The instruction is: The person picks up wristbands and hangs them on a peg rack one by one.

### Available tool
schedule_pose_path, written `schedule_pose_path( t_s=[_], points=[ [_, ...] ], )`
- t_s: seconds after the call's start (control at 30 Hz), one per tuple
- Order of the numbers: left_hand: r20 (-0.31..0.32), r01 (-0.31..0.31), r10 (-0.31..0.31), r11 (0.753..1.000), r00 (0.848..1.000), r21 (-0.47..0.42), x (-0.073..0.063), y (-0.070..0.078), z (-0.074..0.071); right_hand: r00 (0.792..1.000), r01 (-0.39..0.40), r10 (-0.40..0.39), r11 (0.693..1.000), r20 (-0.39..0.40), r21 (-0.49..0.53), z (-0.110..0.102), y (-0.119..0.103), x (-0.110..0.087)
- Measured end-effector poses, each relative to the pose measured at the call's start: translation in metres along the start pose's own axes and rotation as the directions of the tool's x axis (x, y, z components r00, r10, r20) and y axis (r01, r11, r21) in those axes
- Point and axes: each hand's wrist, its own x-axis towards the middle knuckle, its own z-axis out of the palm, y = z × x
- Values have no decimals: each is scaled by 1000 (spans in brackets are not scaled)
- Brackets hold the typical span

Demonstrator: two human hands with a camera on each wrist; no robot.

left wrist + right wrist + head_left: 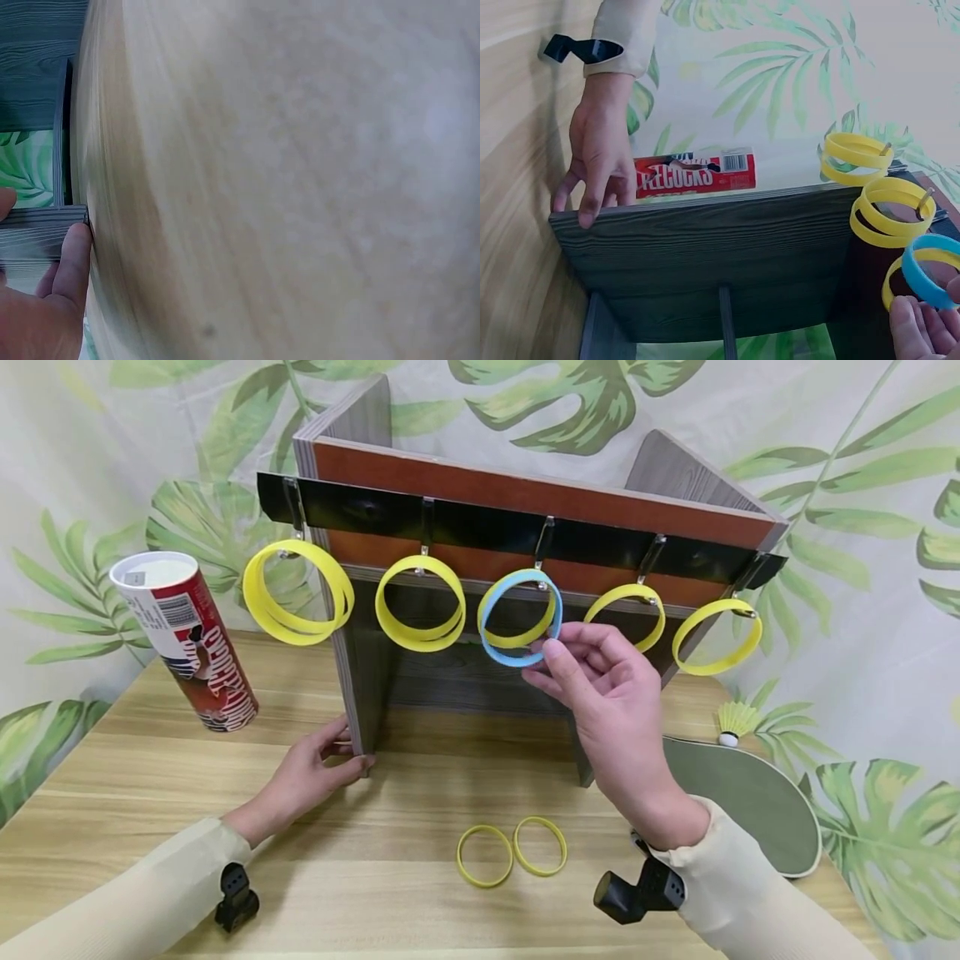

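Note:
My right hand [618,710] pinches a light blue silicone wristband [483,625] between thumb and fingers. It holds the band at the middle hook, in front of a yellow wristband [517,641] hanging there. Whether the blue band is over the hook tip, I cannot tell. Low on the wooden stand, my left hand [311,777] grips the bottom front corner of the left side panel [352,693], with the thumb on its front edge. More yellow wristbands [382,602] hang from the other hooks along the black strip [480,522].
Two loose yellow wristbands, a left one [485,885] and a right one [540,871], lie on the wooden table [360,893]. Left of the stand is a red shuttlecock tube [206,652]. To the right are a yellow shuttlecock [735,727] and a flat olive-green case [742,802].

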Motion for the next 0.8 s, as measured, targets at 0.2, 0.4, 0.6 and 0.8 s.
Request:
schedule_pose_path(
  t_s=[0.2, 0.4, 0.6, 0.8],
  points=[
    [3, 12, -12, 1000, 1000, -4, 0, 1, -1, 999, -19, 20, 1000, 51, -16, -1, 5, 0],
    [5, 8, -8, 1000, 1000, -1, 0, 1, -1, 994, -76, 78, 997, 81, -31, -3, 9, -2],
    [4, 8, -8, 1000, 1000, -4, -1, 1, 0, 985, -124, 127, 992, 119, -35, -6, 20, -6],
    [0, 1, -1, 1000, 1000, -14, -1, 1, 0, 951, -183, 198, 980, 238, -82, -9, 45, -10]
  ],
)
